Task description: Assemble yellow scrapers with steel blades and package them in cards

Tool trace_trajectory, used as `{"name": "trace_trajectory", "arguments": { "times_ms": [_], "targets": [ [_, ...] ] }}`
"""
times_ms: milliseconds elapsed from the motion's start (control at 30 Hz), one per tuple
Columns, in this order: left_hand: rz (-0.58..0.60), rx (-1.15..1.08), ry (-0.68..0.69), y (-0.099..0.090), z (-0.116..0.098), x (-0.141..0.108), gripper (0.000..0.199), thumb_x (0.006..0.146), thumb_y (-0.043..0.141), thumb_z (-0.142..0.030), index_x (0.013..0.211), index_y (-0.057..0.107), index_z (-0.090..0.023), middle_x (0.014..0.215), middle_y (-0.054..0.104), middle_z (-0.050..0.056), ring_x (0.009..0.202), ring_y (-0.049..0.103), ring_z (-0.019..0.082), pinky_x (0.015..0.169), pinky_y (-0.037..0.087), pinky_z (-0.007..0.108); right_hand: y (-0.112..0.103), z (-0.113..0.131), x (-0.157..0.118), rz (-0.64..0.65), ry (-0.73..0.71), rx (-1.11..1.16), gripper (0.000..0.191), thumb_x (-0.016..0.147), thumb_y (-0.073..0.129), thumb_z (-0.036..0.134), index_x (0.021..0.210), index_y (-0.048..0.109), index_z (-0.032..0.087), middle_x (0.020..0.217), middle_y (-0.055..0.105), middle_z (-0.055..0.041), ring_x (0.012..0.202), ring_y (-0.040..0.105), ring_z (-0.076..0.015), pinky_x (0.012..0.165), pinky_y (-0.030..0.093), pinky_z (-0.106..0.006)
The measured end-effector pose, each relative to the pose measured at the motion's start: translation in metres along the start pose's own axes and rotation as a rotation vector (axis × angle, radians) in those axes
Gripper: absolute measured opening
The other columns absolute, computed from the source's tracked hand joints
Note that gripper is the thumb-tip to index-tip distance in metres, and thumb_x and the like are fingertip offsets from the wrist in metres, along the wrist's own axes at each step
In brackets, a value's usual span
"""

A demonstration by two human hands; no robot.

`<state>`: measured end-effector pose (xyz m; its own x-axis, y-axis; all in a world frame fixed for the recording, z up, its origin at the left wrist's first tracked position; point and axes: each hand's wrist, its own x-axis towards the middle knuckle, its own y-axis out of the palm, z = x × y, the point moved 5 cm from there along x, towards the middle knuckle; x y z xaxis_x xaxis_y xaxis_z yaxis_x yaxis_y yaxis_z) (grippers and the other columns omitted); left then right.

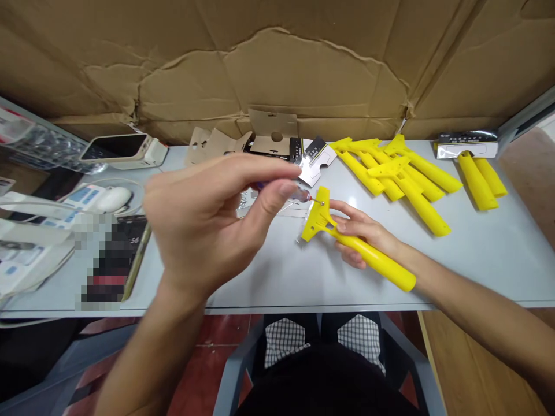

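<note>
My left hand (212,214) is closed round the handle of a small screwdriver (303,195), most of which the hand hides. The driver's tip meets a screw (322,203) in the head of a yellow scraper (373,257). My right hand (364,231) grips that scraper near its neck, fingers underneath and thumb on top. The scraper's head points up and left, its round handle down and right. Another small screw (297,240) shows at the head's lower edge. Thin metal strips (292,212) lie behind, partly covered by my left hand.
Several yellow scrapers (403,167) lie piled at the back right. Two more handles (479,182) sit beside them under a printed card (467,144). Cardboard packaging (273,127) stands at the back. A phone (115,260), a white device (124,151) and cables occupy the left.
</note>
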<state>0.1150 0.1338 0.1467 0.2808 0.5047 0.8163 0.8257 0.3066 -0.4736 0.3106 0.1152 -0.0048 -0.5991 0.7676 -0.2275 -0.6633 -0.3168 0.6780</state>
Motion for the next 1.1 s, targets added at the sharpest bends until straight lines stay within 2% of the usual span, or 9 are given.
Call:
{"name": "trace_trajectory", "arguments": {
  "times_ms": [67,167,400,533,700,800,900,1000,1100],
  "targets": [
    [-0.106,-0.071,0.016,0.004,0.008,-0.002,0.033,0.09,0.084,-0.022,0.121,0.082,-0.032,0.095,0.083,-0.004,0.073,0.077,0.019,0.059,0.064,0.036,0.0,0.001,0.0,0.0,0.0,0.016,0.059,0.091,0.072,0.02,0.143,0.046,0.03,0.13,0.073,-0.0042,0.041,0.059,-0.0067,0.032,0.045,-0.023],
    [-0.112,-0.089,0.032,0.01,0.018,-0.001,0.035,0.087,0.085,-0.018,0.119,0.084,-0.033,0.099,0.081,-0.002,0.075,0.075,0.016,0.05,0.06,0.027,-0.001,0.001,-0.001,-0.018,0.013,0.025,0.058,0.092,0.07,0.02,0.144,0.046,0.03,0.13,0.072,-0.0045,0.042,0.058,-0.006,0.032,0.045,-0.022],
    [-0.002,-0.218,0.11,0.009,0.027,0.007,0.061,0.082,0.079,-0.002,0.133,0.079,-0.036,0.109,0.083,-0.005,0.087,0.079,0.018,0.067,0.071,0.03,-0.003,0.003,-0.001,-0.063,0.012,0.056,0.062,0.091,0.072,0.022,0.144,0.044,0.033,0.129,0.072,-0.002,0.04,0.055,-0.0044,0.031,0.042,-0.021],
    [-0.059,-0.255,0.104,0.013,0.028,0.004,0.048,0.092,0.076,-0.01,0.131,0.08,-0.039,0.114,0.083,-0.006,0.095,0.081,0.02,0.075,0.073,0.035,-0.002,0.003,-0.001,-0.076,0.025,0.036,0.063,0.091,0.072,0.022,0.146,0.044,0.034,0.134,0.071,-0.0034,0.041,0.054,-0.004,0.03,0.042,-0.021],
    [-0.225,-0.221,0.025,0.016,0.031,-0.006,0.031,0.086,0.09,-0.026,0.115,0.085,-0.037,0.099,0.081,-0.003,0.08,0.077,0.019,0.06,0.069,0.036,-0.001,0.004,-0.002,-0.098,0.029,0.027,0.057,0.093,0.069,0.021,0.144,0.047,0.033,0.137,0.071,-0.0043,0.04,0.055,-0.0041,0.03,0.043,-0.021],
    [-0.199,-0.261,-0.077,0.019,0.033,-0.009,0.034,0.093,0.084,-0.019,0.122,0.082,-0.037,0.104,0.082,-0.005,0.087,0.082,0.02,0.07,0.074,0.038,-0.001,0.003,-0.001,-0.094,0.022,0.021,0.055,0.092,0.07,0.022,0.142,0.049,0.032,0.14,0.069,-0.0047,0.04,0.056,-0.0036,0.03,0.044,-0.021],
    [-0.2,-0.262,-0.068,0.019,0.035,-0.011,0.027,0.098,0.078,-0.026,0.122,0.082,-0.037,0.113,0.083,-0.004,0.095,0.083,0.023,0.079,0.074,0.044,-0.001,0.002,-0.001,-0.089,0.016,0.016,0.055,0.093,0.071,0.022,0.142,0.05,0.032,0.143,0.068,-0.0055,0.041,0.056,-0.003,0.03,0.044,-0.02],
    [-0.239,-0.24,-0.011,0.015,0.04,-0.014,0.024,0.093,0.084,-0.033,0.117,0.084,-0.038,0.106,0.082,-0.003,0.093,0.079,0.022,0.072,0.072,0.043,0.0,0.002,-0.002,-0.079,0.024,0.006,0.056,0.093,0.071,0.022,0.144,0.049,0.033,0.143,0.069,-0.0057,0.041,0.056,-0.003,0.03,0.045,-0.02],
    [-0.221,-0.221,-0.037,0.012,0.045,-0.017,0.029,0.091,0.086,-0.023,0.115,0.084,-0.038,0.095,0.081,-0.005,0.084,0.078,0.02,0.065,0.071,0.039,0.0,0.002,-0.003,-0.072,0.039,0.006,0.055,0.094,0.071,0.023,0.143,0.048,0.033,0.14,0.07,-0.0051,0.042,0.056,-0.0033,0.031,0.046,-0.02]
  ]
}}
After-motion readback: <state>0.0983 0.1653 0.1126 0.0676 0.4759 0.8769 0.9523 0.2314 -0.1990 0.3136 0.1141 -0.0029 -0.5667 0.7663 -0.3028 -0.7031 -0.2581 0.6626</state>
